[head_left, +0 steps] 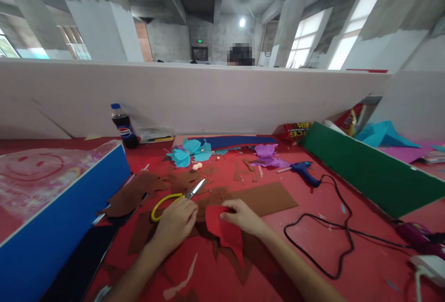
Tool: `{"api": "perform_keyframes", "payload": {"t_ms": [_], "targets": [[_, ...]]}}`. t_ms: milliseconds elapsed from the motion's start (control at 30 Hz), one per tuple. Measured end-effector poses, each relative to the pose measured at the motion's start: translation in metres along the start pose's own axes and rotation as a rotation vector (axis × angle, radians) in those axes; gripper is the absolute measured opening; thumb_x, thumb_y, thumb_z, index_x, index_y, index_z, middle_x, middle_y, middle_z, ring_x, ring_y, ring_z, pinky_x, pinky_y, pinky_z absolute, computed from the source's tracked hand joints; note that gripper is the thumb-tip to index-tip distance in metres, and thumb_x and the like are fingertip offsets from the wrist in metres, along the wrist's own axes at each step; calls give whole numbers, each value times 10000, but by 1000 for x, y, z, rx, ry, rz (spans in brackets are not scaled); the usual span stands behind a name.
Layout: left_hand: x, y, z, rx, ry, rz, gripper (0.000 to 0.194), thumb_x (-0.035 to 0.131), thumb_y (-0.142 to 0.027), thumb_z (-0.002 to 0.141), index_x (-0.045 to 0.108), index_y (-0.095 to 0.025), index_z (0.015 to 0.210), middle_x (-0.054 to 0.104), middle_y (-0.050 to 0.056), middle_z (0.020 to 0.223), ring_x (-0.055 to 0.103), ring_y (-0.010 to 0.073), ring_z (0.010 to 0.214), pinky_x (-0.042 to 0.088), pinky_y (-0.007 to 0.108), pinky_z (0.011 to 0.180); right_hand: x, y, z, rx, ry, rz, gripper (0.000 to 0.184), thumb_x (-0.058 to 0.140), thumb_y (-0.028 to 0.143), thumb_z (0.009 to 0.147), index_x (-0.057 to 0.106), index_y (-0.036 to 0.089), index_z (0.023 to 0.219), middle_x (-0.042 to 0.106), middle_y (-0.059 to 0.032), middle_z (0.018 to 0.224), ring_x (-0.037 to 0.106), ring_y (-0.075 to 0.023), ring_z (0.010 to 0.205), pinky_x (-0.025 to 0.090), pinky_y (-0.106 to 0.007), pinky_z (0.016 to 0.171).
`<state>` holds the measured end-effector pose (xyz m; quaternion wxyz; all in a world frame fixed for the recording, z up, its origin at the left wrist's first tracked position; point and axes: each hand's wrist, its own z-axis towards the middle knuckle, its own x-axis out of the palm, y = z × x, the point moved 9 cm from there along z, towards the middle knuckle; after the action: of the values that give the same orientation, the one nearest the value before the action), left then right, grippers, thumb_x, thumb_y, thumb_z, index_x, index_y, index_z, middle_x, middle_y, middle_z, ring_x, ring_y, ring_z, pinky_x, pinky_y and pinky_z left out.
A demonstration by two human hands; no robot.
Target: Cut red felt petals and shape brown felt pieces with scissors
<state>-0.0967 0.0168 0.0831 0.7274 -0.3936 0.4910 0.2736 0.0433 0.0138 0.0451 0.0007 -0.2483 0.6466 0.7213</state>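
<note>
Right hand (243,216) is pinching a red piece (229,235) at bottom centre; left hand (175,223) is curling beside it.

The hands are resting apart, and whether the left is gripping anything I cannot tell. The red piece is already showing a cut outline, one edge curved, one end narrowing to a point; nearby, a brown sheet (271,196) is lying largely whole, so cutting seems only partly done. Scissors (195,189) are lying open beside the left hand. On the worktop (320,242), right of centre, a glue gun (306,172) is lying idle; at centre, turquoise petals (181,157) and purple petals (266,150) are looking already shaped. Farther back, a bottle (125,130) is carrying a Pepsi label at left, and a packet (295,130) at right is showing "ICES". Top centre, a green sign (200,41) is glowing, too small to read.
</note>
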Motion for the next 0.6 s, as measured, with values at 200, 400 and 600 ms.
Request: {"api": "perform_keyframes", "payload": {"t_ms": [200, 400, 600], "targets": [[-4, 60, -3, -260, 100, 343, 367, 414, -406, 775, 520, -211, 1068, 561, 88, 983, 533, 236, 909, 409, 313, 688, -8, -1, 0, 16, -49, 7, 142, 488, 197, 692, 412, 155, 579, 346, 56, 567, 326, -71, 543, 245, -197, 502], [1, 62, -7, -307, 271, 397, 379, 428, -350, 755, 514, -177, 1080, 565, 118, 986, 580, 250, 858, 421, 325, 682, -13, -4, 2, 52, -87, 55, 141, 496, 216, 691, 431, 153, 583, 362, 54, 567, 338, -74, 539, 257, -196, 502], [0, 52, -9, -279, 304, 423, 346, 414, -197, 698, 502, -136, 1027, 564, 148, 991, 603, 276, 813, 434, 343, 647, -18, -10, 3, 57, -128, 87, 163, 505, 234, 685, 416, 159, 571, 346, 58, 546, 326, -70, 515, 247, -194, 487]]}}
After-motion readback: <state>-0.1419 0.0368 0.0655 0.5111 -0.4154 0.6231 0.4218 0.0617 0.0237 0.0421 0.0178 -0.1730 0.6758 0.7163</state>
